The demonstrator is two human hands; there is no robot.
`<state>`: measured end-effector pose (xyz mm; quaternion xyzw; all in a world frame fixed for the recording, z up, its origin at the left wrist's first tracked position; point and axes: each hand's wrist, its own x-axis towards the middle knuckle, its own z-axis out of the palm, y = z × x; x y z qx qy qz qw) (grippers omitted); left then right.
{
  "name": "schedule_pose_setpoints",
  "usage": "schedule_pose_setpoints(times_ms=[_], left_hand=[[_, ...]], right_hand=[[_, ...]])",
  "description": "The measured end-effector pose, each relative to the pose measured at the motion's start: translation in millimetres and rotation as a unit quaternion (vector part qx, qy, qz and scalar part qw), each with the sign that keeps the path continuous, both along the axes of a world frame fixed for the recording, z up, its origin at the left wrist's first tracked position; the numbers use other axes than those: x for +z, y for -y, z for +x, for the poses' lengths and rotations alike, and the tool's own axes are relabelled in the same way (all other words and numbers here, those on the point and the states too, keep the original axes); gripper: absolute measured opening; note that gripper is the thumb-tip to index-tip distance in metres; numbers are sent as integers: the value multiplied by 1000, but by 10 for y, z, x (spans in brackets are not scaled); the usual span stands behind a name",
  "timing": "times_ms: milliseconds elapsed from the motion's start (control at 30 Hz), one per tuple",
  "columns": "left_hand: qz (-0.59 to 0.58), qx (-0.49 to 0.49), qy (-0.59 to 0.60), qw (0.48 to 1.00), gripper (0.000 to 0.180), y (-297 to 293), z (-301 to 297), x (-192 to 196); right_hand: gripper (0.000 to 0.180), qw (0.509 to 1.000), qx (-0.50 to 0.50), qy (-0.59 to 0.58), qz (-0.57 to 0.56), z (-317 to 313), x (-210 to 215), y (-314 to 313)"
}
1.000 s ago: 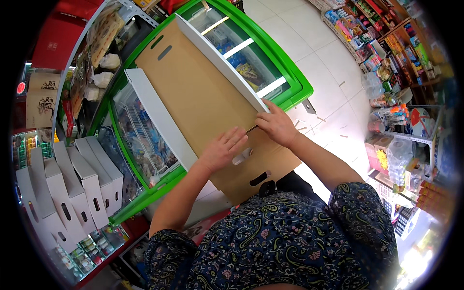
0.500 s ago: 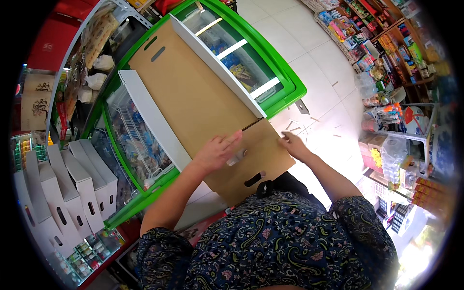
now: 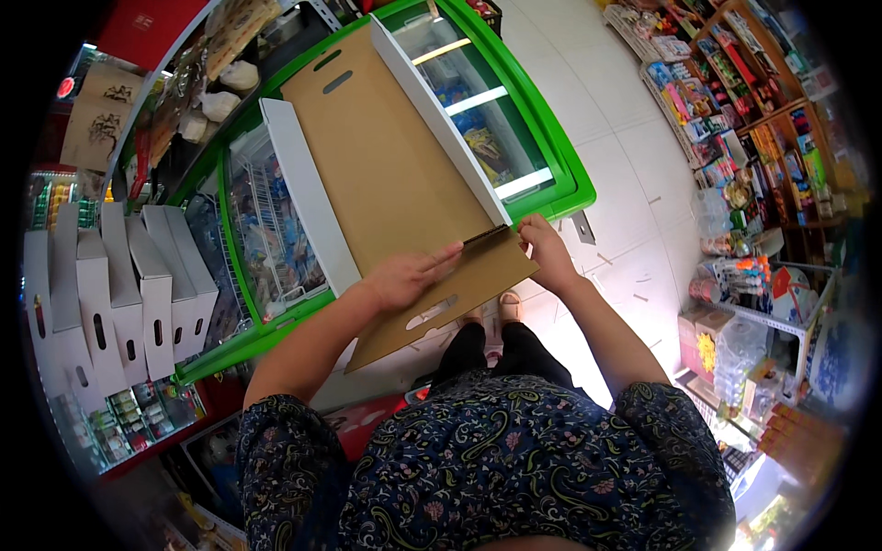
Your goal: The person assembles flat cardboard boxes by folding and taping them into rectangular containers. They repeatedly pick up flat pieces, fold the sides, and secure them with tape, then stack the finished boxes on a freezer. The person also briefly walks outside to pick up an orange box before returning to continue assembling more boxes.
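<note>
A partly folded cardboard box [image 3: 381, 138], brown inside and white outside, lies across a green-framed chest freezer. Its two long side walls stand up, and slots are cut through its far end. At the near end a flap [image 3: 459, 298] with a handle slot tilts up along a fold. My left hand [image 3: 404, 278] rests on the left part of that fold, fingers stretched and together, holding nothing. At the right corner, where flap and side wall meet, my right hand [image 3: 548, 257] has its fingers closed on the cardboard edge; the fingertips are partly hidden.
Several folded white boxes [image 3: 147, 294] with handle slots stand upright at the left. Glass lids of the green freezer [image 3: 574, 184] show under and beside the cardboard. Shelves of packaged goods [image 3: 726, 119] line the right, beyond a tiled floor [image 3: 634, 239] with small scraps.
The near flap has swung up from lying lower toward my body. My right hand has moved from the flap's side edge to the wall corner. My left hand stays near the fold.
</note>
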<state>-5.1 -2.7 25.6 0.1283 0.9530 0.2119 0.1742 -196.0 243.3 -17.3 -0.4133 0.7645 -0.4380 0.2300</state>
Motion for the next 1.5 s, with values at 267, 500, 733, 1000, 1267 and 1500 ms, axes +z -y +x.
schedule_pose_setpoints(times_ms=[267, 500, 733, 1000, 1267, 1500], left_hand=[[21, -13, -51, 998, 52, 37, 58, -87], [150, 177, -83, 969, 61, 97, 101, -11], [161, 459, 42, 873, 24, 191, 178, -221], [107, 323, 148, 929, 49, 344, 414, -371], [416, 344, 150, 828, 22, 870, 1183, 82], [241, 344, 138, 897, 19, 759, 935, 165]], right_hand=[[47, 948, 128, -276, -89, -123, 333, 229], [13, 967, 179, -180, -4, -258, 427, 443], [12, 981, 140, -132, 29, -269, 488, 533], [13, 979, 145, -117, 86, -260, 573, 615], [15, 982, 159, -86, 55, -260, 574, 716], [15, 982, 169, -72, 41, -323, 431, 639]])
